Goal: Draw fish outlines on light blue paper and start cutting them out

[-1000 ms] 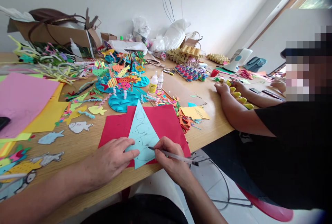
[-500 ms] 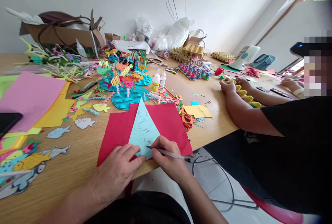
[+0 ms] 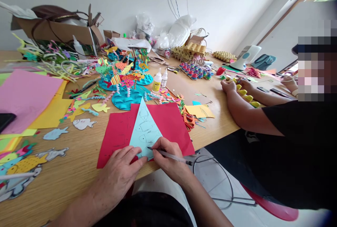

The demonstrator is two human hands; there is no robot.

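A light blue paper triangle (image 3: 143, 130) with fish outlines drawn on it lies on red paper (image 3: 171, 123) at the table's near edge. My right hand (image 3: 170, 157) is closed round a pen (image 3: 175, 157), whose tip touches the lower part of the triangle. My left hand (image 3: 125, 164) lies flat, fingers spread, across the red paper and the triangle's lower left edge; it grips nothing. Left of the red paper are cut-out fish, among them a white one (image 3: 83, 124) and a blue one (image 3: 55, 133).
Blue bases (image 3: 126, 99) with colourful paper fish stand beyond the red paper, beside glue bottles (image 3: 157, 81). Orange scissors (image 3: 189, 119) lie to the right. Pink paper (image 3: 31, 97) is at left. A person in black (image 3: 263, 121) sits at right, hands on a yellow egg-carton strip (image 3: 244, 95).
The whole view has shifted slightly, with most things now a little further left. Both my hands keep nearly the same places, and the pen is still on the blue triangle.
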